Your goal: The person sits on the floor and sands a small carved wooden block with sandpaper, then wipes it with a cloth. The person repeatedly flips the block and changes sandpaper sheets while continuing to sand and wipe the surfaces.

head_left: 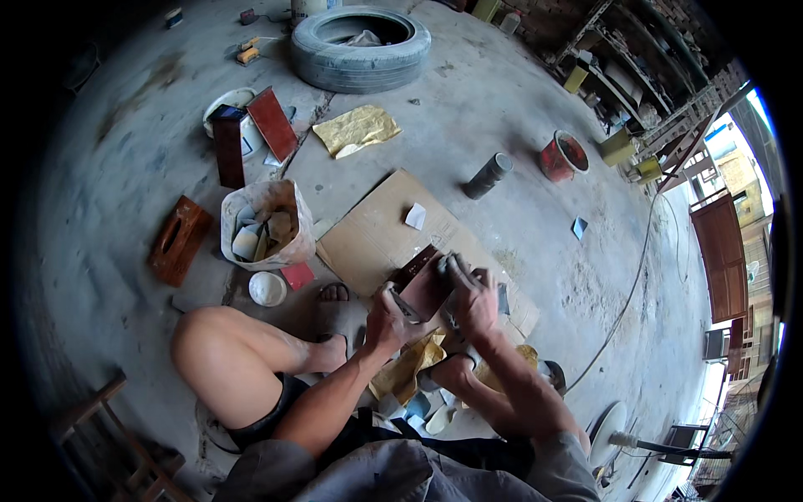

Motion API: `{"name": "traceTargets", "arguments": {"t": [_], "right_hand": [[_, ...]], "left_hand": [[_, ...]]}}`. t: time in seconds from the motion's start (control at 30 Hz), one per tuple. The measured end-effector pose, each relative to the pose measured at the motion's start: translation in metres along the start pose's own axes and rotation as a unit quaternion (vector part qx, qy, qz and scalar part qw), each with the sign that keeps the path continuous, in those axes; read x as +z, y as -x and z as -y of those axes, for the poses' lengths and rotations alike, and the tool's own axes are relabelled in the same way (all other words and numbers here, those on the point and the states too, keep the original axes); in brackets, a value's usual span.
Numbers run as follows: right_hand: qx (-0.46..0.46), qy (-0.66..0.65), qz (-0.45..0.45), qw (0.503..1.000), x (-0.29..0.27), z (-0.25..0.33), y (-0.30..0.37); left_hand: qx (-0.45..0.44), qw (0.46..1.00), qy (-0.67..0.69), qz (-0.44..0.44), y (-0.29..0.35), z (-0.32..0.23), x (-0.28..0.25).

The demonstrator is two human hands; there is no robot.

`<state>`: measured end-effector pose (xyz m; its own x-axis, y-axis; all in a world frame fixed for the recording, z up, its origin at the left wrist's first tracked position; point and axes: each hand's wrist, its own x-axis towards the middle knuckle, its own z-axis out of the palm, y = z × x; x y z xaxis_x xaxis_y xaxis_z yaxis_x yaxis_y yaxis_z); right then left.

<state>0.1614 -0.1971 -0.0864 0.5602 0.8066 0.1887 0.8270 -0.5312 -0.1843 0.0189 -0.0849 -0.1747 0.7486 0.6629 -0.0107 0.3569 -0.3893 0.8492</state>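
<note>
A small reddish-brown wooden box is held over a flattened cardboard sheet. My left hand grips its near left side, thumb and fingers closed round the edge. On the far right edge of the box, my right hand presses with bent, dusty fingers. Whatever lies under those fingertips, if anything, is hidden. A small white paper piece rests on the cardboard beyond the box. Crumpled yellowish sandpaper lies below my hands, between my feet.
A white bucket of scraps, a small white tub and a brown wooden piece with a slot are on the left. Farther off are reddish panels, yellowish sandpaper and a tyre. A grey can and red-stained bucket stand right.
</note>
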Motion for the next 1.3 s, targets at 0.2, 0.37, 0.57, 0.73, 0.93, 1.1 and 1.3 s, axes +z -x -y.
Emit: {"name": "traceTargets", "arguments": {"t": [0.2, 0.37, 0.57, 0.73, 0.93, 1.1, 1.3], "right_hand": [[-0.003, -0.025, -0.006, 1.000, -0.002, 0.018, -0.023], [-0.045, -0.026, -0.008, 0.999, 0.008, -0.007, -0.015], [-0.135, -0.012, -0.013, 0.991, 0.024, -0.001, 0.044], [-0.117, -0.006, 0.022, 0.993, 0.009, -0.004, 0.007], [-0.178, 0.011, 0.042, 0.983, 0.007, 0.040, 0.034], [-0.089, 0.013, 0.040, 0.995, 0.002, 0.015, 0.016], [-0.147, 0.027, 0.072, 0.986, -0.018, 0.065, 0.033]], "left_hand": [[-0.018, 1.000, 0.018, 0.017, 0.001, 0.005, -0.001], [-0.003, 1.000, -0.015, 0.014, -0.001, 0.005, -0.004], [-0.025, 0.989, 0.080, 0.123, -0.014, -0.002, -0.008], [0.020, 0.999, 0.018, -0.018, 0.001, 0.008, 0.001], [0.134, 0.988, -0.044, -0.059, -0.004, 0.036, 0.011], [0.088, 0.996, 0.015, -0.027, -0.008, 0.009, 0.006], [0.032, 0.997, 0.065, -0.006, 0.003, 0.005, -0.011]]}}
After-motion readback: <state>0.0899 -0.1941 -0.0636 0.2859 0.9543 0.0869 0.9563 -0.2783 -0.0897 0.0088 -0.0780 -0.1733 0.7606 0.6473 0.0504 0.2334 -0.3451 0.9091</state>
